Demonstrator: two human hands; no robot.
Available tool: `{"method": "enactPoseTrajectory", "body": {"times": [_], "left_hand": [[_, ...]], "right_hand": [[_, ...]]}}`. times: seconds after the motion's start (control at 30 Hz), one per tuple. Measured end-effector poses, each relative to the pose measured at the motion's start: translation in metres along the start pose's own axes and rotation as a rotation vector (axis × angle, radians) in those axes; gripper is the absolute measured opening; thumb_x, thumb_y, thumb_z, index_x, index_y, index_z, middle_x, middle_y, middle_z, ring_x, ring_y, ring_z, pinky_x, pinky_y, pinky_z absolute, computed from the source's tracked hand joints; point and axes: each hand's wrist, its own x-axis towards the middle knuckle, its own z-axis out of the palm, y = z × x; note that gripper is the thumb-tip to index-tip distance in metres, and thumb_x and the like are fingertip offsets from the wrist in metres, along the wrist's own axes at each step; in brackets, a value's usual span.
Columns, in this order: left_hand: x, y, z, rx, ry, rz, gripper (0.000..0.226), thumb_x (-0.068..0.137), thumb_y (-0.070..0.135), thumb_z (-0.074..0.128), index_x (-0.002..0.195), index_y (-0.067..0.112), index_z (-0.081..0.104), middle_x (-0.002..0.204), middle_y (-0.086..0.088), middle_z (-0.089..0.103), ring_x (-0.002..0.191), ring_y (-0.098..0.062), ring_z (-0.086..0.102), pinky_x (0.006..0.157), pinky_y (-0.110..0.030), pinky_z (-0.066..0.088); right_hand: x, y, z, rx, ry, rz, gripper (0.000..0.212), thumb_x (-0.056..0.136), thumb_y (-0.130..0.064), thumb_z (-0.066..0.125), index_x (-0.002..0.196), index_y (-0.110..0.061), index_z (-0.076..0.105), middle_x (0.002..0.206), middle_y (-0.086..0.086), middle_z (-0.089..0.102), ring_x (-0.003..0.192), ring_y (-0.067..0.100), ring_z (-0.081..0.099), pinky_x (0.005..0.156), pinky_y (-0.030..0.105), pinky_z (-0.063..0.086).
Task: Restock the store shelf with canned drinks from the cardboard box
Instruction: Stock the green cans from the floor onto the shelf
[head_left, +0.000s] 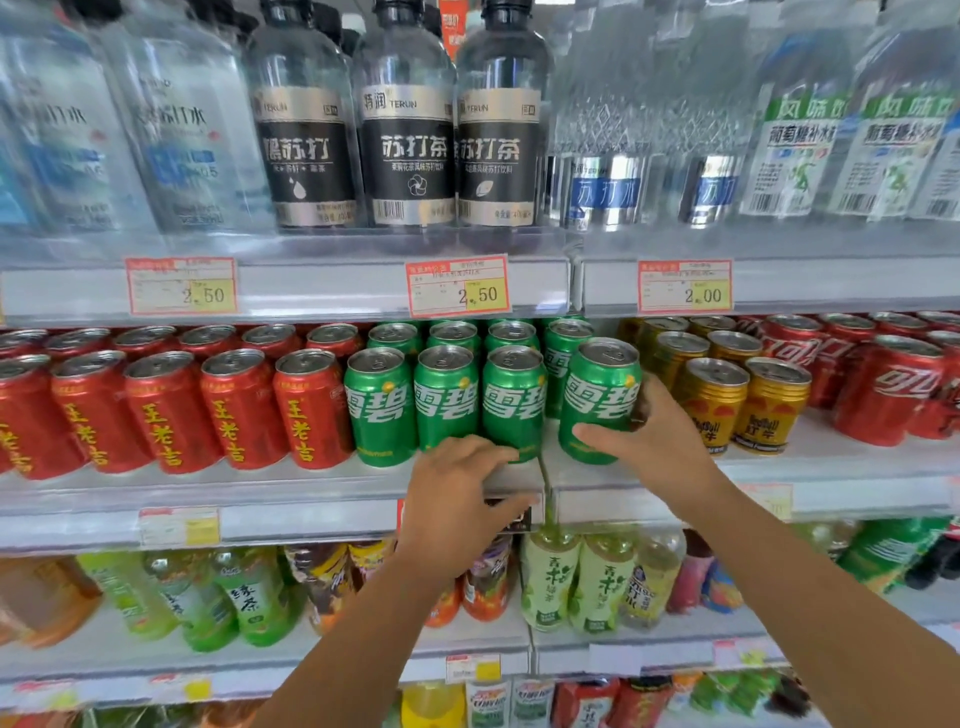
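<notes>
Two bare forearms rise from the bottom edge, passing in front of the green tea bottles (550, 577) on the lower shelf. The left grip (457, 493) is closed over the front rail (322, 519) of the middle shelf, with the fingers on top and the thumb beneath, just below the green row.

The right grip (655, 441) holds a green Sprite can (597, 395) upright. Its thumb lies across the can's lower front and its fingers wrap round the right side. The can is at the front lip of the middle shelf, at the right end of the front row of green cans (447, 400) and just left of the gold Red Bull cans (743, 405). Whether its base rests on the shelf cannot be told.

More green cans stand in rows behind. Red Wanglaoji cans (239, 410) fill the left of this shelf and red Coca-Cola cans (883, 395) the far right.

Above, price tags (457, 286) hang on the upper rail. Behind them stand dark-labelled Terun soda tea bottles (405, 135) between clear water bottles.
</notes>
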Motion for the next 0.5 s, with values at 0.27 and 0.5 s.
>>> {"method": "enactPoseTrajectory", "body": {"times": [0.27, 0.5], "left_hand": [[-0.005, -0.002, 0.016, 0.147, 0.080, 0.034, 0.041, 0.075, 0.069, 0.060, 0.101, 0.039, 0.069, 0.090, 0.018, 0.061, 0.084, -0.009, 0.053, 0.076, -0.023, 0.020], [-0.006, -0.002, 0.019, 0.094, 0.106, 0.028, 0.038, 0.076, 0.067, 0.059, 0.099, 0.039, 0.068, 0.086, 0.018, 0.057, 0.083, -0.009, 0.051, 0.076, -0.023, 0.026]], "right_hand": [[0.014, 0.013, 0.011, -0.042, -0.060, -0.013, 0.070, 0.071, -0.020, 0.085, 0.125, -0.030, 0.042, 0.110, -0.014, 0.056, 0.098, 0.001, 0.055, 0.081, 0.013, 0.041], [0.016, 0.023, 0.016, -0.055, -0.033, 0.012, 0.095, 0.067, -0.031, 0.086, 0.141, -0.027, 0.027, 0.122, -0.012, 0.051, 0.112, 0.008, 0.052, 0.100, 0.033, 0.043]]}}
